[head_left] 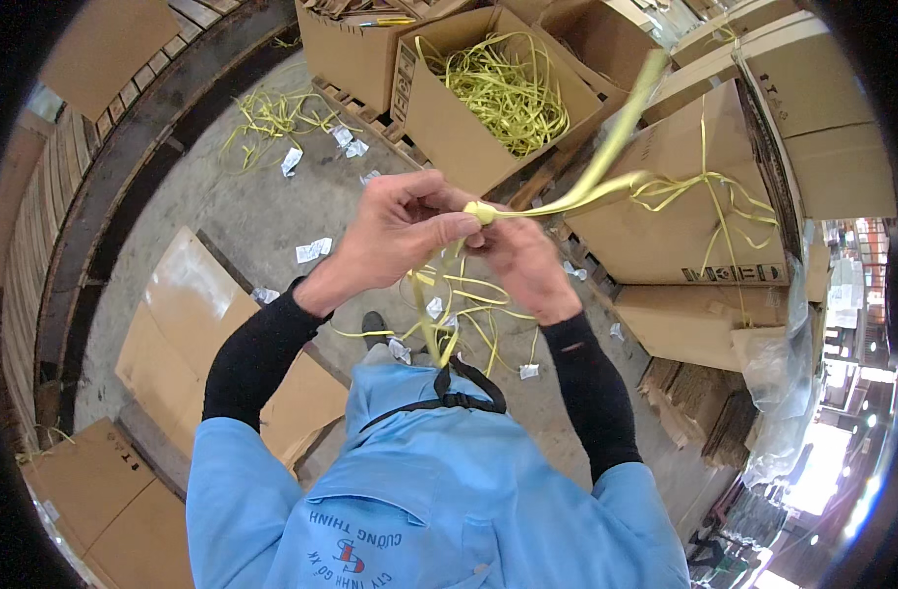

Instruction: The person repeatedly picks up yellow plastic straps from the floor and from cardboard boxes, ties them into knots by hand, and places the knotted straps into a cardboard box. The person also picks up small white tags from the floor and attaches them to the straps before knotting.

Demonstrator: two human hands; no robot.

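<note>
A yellow packing strap (606, 187) is bunched into a small folded knot in front of my chest. My left hand (409, 221) pinches this knot between thumb and fingers. Close against it, my right hand (527, 260) is curled round the strap, slightly blurred, with its fingertips partly hidden. From the knot, loose ends stretch up to the right, one smeared by motion. Another length of strap hangs below my hands toward my waist. More yellow strap (483, 324) lies in loops on the floor beneath.
Ahead stands an open carton (439, 147) heaped with yellow strap. Stacked cartons (694, 187) rise on the right, with strap draped over them. Flat cardboard (203, 344) lies at left. Another strap tangle (272, 123) and white paper scraps (313, 250) are on the concrete floor.
</note>
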